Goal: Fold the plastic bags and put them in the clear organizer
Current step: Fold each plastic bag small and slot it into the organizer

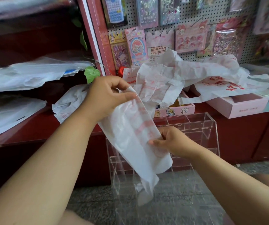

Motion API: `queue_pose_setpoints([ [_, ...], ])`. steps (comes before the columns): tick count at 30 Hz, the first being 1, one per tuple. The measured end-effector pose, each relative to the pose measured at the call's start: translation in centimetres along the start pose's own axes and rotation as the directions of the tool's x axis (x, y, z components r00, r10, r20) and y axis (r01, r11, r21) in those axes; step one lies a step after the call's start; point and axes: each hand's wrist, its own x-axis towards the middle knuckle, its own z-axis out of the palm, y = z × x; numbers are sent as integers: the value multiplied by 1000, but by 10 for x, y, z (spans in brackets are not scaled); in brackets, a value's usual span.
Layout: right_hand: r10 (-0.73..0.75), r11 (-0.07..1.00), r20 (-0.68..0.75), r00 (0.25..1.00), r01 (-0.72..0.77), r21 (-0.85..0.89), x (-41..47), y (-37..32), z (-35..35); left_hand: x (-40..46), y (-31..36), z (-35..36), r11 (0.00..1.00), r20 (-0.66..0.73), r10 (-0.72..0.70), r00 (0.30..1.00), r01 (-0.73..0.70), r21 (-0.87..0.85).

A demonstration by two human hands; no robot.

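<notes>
White with faint red print, the plastic bag [130,135] hangs stretched in the air between both hands, in front of the clear organizer [195,127] standing on the floor. The left hand [104,96] pinches its upper end, the right hand [172,142] its lower edge. More loose bags [195,73] lie heaped on the red shelf [38,132] behind.

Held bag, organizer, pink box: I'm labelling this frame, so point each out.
held bag [130,135], head view, on its middle panel
organizer [210,125], head view, on its top right wall
pink box [237,108], head view, on its front side
</notes>
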Motion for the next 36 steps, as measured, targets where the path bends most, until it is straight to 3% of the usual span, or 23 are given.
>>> queue_pose_setpoints([
  [5, 102, 964, 16, 995, -103, 244, 2, 23, -16, -1, -8, -25, 986, -302, -141, 943, 105, -132],
  [8, 141, 791, 25, 990, -128, 598, 5, 35, -24, -4, -22, -41, 940, -462, -291, 838, 161, -300],
  [10, 110, 709, 84, 990, -137, 692, 5, 38, -21, -11, -31, -44, 896, -488, -370, 791, 164, -413],
  [12, 108, 729, 106, 989, -151, 667, 4, 36, -15, -20, -44, -41, 870, -488, -415, 768, 178, -459],
  [18, 226, 733, -8, 974, -164, 660, 9, 31, -21, -49, -84, -34, 834, -442, -509, 739, 297, -465],
  [22, 268, 815, -110, 957, -164, 556, 11, 35, -22, -72, -95, -26, 745, -179, -562, 808, 400, -534],
  [24, 283, 849, -167, 945, -166, 502, 11, 37, -20, -80, -101, -23, 727, -126, -574, 809, 433, -533],
  [27, 295, 887, -240, 925, -171, 429, 9, 35, -18, -87, -107, -17, 731, -180, -603, 777, 448, -515],
  [31, 283, 943, -373, 884, -185, 279, 13, 36, -19, -91, -115, -11, 772, -234, -571, 787, 417, -480],
  [36, 243, 943, -457, 855, -98, 318, 17, 43, -19, -90, -127, -11, 801, -300, -572, 764, 439, -408],
])
